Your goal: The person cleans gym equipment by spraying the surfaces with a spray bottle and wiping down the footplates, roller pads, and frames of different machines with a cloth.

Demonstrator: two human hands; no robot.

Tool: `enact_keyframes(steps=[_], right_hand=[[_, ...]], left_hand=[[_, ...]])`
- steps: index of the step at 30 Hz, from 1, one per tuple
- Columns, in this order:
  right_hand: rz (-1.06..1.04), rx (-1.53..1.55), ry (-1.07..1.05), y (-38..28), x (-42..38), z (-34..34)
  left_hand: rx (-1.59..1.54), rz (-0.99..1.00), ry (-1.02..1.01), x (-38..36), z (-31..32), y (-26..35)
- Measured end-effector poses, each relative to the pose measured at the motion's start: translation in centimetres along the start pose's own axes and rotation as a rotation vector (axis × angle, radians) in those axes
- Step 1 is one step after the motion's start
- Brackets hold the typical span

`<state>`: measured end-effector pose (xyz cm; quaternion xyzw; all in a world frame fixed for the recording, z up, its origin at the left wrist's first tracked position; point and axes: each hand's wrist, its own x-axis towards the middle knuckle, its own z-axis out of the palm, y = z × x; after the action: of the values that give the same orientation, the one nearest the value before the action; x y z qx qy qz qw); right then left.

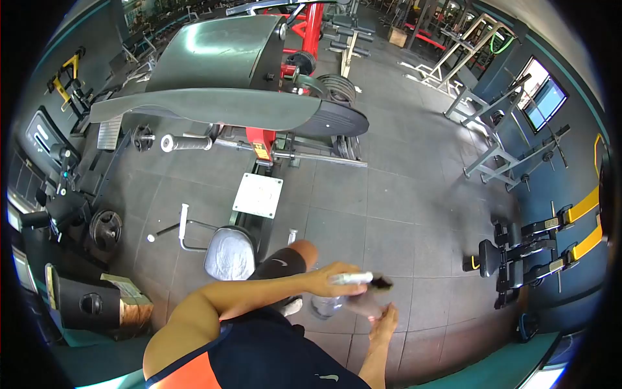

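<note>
My left hand (326,279) reaches across in front of my body, its fingers closed around a spray bottle with a white head (352,278) and a clear body (326,307) below. Low on the right, my right hand (383,322) pinches a blurred pinkish-brown cloth (364,305). A darker part of it shows just past the white head. Bottle and cloth overlap in this view. Just left of them are my bent knee (303,251) and a machine seat with a shiny silver cover (230,253).
A machine with large grey pads (214,107), a red post and a white footplate (258,195) stands ahead. On the right are a black-and-yellow machine (551,249) and grey barbell racks (495,152). A black bin (84,299) and a weight plate (105,227) are at left. Dark tiles (402,243) cover the floor.
</note>
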<state>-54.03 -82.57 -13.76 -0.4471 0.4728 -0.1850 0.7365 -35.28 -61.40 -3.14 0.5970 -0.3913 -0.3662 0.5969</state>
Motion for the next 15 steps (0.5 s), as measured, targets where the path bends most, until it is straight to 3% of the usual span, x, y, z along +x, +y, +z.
enact_keyframes(steps=[3, 4, 5, 10, 12, 13, 14, 15], right_hand=[[-0.504, -0.645, -0.338, -2.2, -2.7, 1.4], [-0.718, -0.775, -0.459, -3.9, -4.4, 3.5], [-0.937, -0.904, -0.577, -5.4, -5.6, 6.0], [-0.688, -0.886, -0.795, -10.5, -4.8, 12.5], [-0.754, -0.778, -0.789, -10.5, -3.1, 14.8], [-0.792, -0.725, -0.804, -10.1, -1.8, 15.8], [-0.661, -0.576, -0.854, -9.7, -0.3, 16.7], [-0.687, -0.604, -0.832, -10.1, 0.8, 17.2]], left_hand=[[0.075, 0.057, 0.326, 0.7, 1.0, 3.6], [-0.058, 0.171, 0.459, 1.5, 2.4, 1.8], [-0.043, 0.195, 0.481, 1.9, 2.2, 2.2], [0.115, 0.250, 0.590, 3.9, 1.4, 3.8], [0.183, 0.322, 0.648, 5.3, 0.9, 3.9], [0.114, 0.267, 0.642, 5.8, 0.0, 4.1], [0.215, 0.313, 0.624, 6.3, -0.8, 4.1], [0.316, 0.356, 0.611, 6.9, -1.6, 4.0]])
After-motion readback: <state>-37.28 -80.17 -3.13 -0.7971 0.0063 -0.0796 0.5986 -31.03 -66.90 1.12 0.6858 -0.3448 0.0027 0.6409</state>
